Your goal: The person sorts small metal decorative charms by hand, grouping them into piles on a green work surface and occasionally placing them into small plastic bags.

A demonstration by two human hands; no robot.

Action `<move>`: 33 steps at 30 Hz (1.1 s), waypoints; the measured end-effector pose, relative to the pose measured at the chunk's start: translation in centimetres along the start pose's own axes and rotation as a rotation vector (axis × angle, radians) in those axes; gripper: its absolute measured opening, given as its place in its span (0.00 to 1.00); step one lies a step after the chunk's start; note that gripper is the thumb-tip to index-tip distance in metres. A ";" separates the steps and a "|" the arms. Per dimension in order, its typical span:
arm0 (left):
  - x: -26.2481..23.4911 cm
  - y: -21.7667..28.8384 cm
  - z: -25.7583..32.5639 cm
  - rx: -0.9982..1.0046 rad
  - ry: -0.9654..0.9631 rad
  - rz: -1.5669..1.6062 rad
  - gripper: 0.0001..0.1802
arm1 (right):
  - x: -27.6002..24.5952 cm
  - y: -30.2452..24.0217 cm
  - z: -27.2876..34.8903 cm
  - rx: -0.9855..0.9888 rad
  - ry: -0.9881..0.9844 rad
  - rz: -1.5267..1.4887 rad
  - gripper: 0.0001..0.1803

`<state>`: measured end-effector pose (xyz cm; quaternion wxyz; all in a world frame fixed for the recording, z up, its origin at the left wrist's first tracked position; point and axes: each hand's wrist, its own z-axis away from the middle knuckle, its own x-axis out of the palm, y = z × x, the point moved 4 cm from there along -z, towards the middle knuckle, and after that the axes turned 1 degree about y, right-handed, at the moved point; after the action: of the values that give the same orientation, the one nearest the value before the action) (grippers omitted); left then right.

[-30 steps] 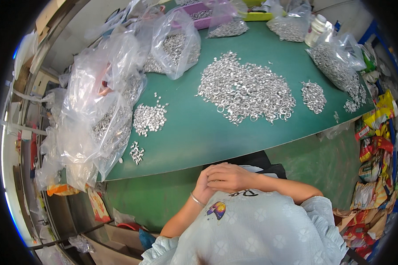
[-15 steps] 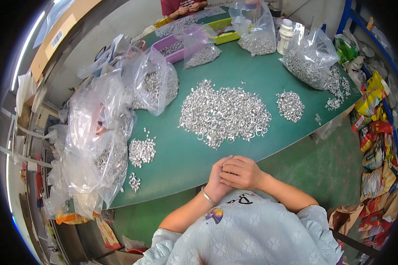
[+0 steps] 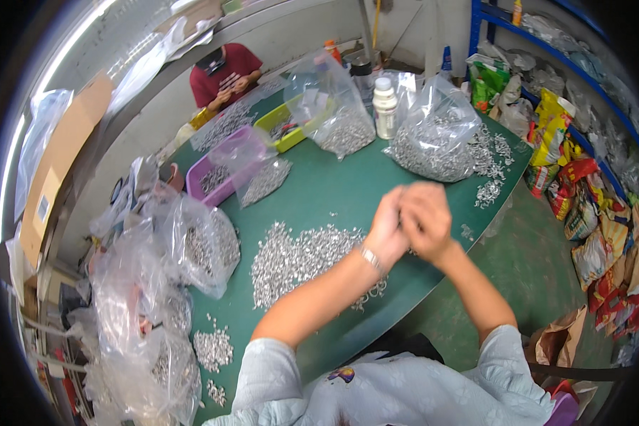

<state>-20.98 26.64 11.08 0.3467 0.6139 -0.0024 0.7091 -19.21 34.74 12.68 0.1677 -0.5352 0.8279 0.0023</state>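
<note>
Smeared by motion, my left hand and my right hand are together above the green table. The fingers overlap and blur, so whether anything lies between them cannot be made out. A bracelet circles my left wrist. Below my left forearm spreads a large pile of small silvery metal pieces, some ring-like, partly covered by the arm. Two smaller heaps of such pieces, a round one and a tiny one, lie at the table's left. Beyond my hands rests a clear plastic bag of metal pieces.
Several filled plastic bags crowd the left side. At the back are a purple basket, a lime-green tray and a white bottle. A co-worker in a red shirt sits beyond. Colourful packages line the right shelving.
My joined hands have risen from the table's near edge and moved forward and right, over the table. The view has turned, so the table and piles appear shifted left and lower.
</note>
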 end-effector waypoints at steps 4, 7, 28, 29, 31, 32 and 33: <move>3.7 3.5 -15.8 -0.027 -0.139 0.139 0.14 | -1.2 9.9 -7.1 0.128 0.258 0.073 0.05; 6.7 5.8 -24.0 0.108 -0.210 -0.201 0.17 | -0.7 18.2 -8.9 0.349 0.395 -0.029 0.07; -6.1 9.9 9.5 0.652 0.233 -1.182 0.14 | 6.2 -2.7 7.4 0.466 -0.915 -0.179 0.38; -8.7 8.9 11.9 0.664 0.356 -1.370 0.14 | 6.9 -4.5 9.6 0.428 -0.968 -0.172 0.44; -13.1 4.9 15.6 0.645 0.359 -1.790 0.21 | 7.7 -7.3 11.8 0.354 -1.040 -0.123 0.46; -13.7 2.8 16.8 0.544 0.388 -2.012 0.26 | 8.1 -7.8 12.5 0.313 -1.045 -0.097 0.46; -14.2 0.9 18.1 0.422 0.421 -2.233 0.31 | 8.4 -8.4 13.1 0.270 -1.050 -0.078 0.46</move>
<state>-5.62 11.21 3.51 0.6645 0.1896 0.7181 0.0822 -11.28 26.08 -0.60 0.6259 -0.4661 0.6054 0.1566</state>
